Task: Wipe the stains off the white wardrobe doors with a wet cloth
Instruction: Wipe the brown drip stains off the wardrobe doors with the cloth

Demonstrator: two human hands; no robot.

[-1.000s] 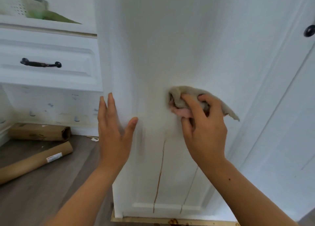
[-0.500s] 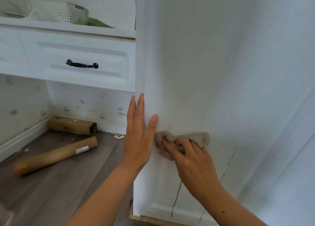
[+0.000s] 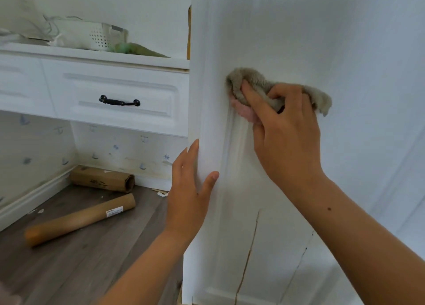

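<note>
My right hand (image 3: 282, 130) gripped the grey cloth (image 3: 259, 86), bunched under my fingers and pressed flat against the white wardrobe door (image 3: 322, 40), near its left edge. My left hand (image 3: 190, 192) was open, fingers wrapped round that door edge lower down, thumb on the front face. Two thin brown streaks (image 3: 249, 252) ran down the door below the cloth. Two cardboard rolls (image 3: 80, 219) lay on the wooden floor (image 3: 76, 265) at left.
</note>
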